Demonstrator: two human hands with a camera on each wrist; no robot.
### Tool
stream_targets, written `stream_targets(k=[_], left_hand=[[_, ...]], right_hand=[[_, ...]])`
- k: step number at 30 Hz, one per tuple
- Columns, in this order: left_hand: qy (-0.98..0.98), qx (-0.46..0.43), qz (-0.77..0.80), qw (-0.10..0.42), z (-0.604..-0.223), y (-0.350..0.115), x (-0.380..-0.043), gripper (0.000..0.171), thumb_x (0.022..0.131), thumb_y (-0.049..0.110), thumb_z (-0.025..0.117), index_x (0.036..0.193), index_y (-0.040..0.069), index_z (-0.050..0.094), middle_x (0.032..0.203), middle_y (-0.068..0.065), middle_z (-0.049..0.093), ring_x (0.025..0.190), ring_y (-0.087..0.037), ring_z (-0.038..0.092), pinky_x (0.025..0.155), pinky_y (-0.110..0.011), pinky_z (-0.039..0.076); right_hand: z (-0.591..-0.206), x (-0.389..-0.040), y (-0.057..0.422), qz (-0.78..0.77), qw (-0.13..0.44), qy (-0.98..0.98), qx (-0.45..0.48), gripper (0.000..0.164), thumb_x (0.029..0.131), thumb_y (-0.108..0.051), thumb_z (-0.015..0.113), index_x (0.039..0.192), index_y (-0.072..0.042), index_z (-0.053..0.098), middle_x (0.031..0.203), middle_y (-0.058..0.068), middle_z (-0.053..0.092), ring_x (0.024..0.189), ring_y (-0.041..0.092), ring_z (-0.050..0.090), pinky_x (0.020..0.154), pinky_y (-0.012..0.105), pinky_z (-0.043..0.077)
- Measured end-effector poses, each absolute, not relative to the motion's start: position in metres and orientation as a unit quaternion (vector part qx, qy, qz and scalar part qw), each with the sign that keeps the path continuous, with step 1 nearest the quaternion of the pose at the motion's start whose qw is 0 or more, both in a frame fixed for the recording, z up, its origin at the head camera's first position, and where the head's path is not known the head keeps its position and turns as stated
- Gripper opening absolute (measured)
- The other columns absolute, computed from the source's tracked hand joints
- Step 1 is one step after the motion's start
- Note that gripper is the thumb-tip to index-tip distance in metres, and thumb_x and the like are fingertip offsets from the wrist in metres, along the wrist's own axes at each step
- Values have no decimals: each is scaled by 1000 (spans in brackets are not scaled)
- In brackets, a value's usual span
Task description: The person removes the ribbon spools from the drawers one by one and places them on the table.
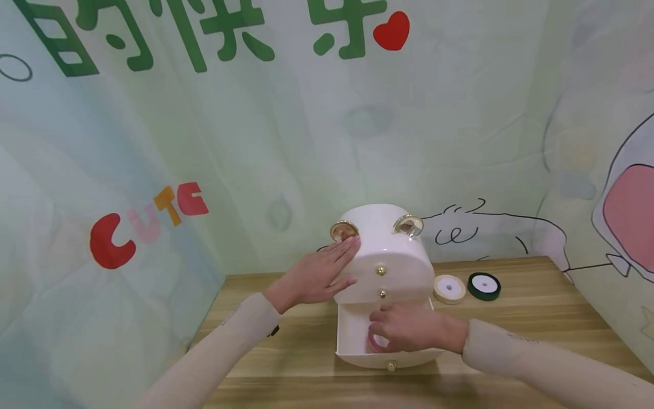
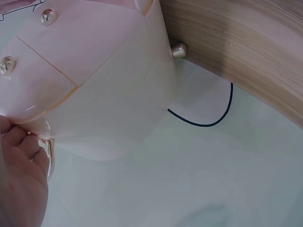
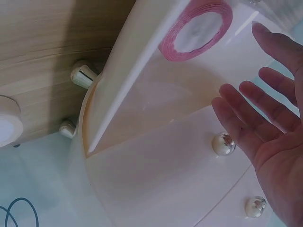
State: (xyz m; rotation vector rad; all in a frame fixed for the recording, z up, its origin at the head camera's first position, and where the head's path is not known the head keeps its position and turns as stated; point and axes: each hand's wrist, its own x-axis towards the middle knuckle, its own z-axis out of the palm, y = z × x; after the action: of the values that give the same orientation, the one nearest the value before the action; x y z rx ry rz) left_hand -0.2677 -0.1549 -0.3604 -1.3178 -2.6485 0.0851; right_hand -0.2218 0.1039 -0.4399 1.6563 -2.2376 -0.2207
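Observation:
A white rounded drawer cabinet (image 1: 390,244) with gold ring-shaped ears and gold knobs stands on the table. Its bottom drawer (image 1: 351,332) is pulled out. My left hand (image 1: 319,272) lies against the cabinet's upper left side, fingers extended beside the left gold ear (image 1: 343,228). Over the drawer is my right hand (image 1: 411,328), next to a pink ribbon spool (image 1: 374,342) that it partly covers in the head view. In the right wrist view, the right hand (image 3: 279,137) has spread, relaxed fingers, apart from the pink ribbon spool (image 3: 225,23) inside the drawer.
To the right of the cabinet lie a cream ribbon spool (image 1: 449,288) and a dark green ribbon spool (image 1: 484,286). The wooden table (image 1: 531,318) meets a printed cloth backdrop (image 1: 286,142) behind and at both sides. Short gold feet (image 3: 84,75) hold up the cabinet.

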Motion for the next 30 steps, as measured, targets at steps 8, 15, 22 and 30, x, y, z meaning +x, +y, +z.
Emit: stream_targets(k=[8,15,22,30], left_hand=[[-887,-450,28,102,-360,-154,-270,75,112,42,47,167,0,19,176,-16,22,163,-29,28,131,-43,31],[-890,-445,24,93,-359,-152,-267,75,112,42,46,167,0,20,176,-16,22,163,-29,27,131,-44,31],[-892,-441,31,93,-360,-151,-268,74,112,43,45,167,0,20,176,-16,22,163,-28,27,131,-42,30],[-893,-439,27,93,-361,-153,-267,75,112,43,46,167,0,20,175,-17,22,163,-28,27,131,-43,31]], right_hand=[[-439,-240,91,-83,78,-803,584,31,76,-28,88,102,-21,73,97,-8,71,82,9,63,74,23,52],[-443,-250,80,-93,7,-817,570,33,75,-31,88,104,-23,74,98,-8,71,80,7,61,74,24,50],[-449,-254,80,-93,-32,-830,550,30,80,-34,89,106,-28,75,97,-10,72,81,4,62,74,20,52],[-452,-257,83,-71,-49,-829,552,27,82,-36,87,105,-30,74,97,-13,72,84,2,63,76,19,51]])
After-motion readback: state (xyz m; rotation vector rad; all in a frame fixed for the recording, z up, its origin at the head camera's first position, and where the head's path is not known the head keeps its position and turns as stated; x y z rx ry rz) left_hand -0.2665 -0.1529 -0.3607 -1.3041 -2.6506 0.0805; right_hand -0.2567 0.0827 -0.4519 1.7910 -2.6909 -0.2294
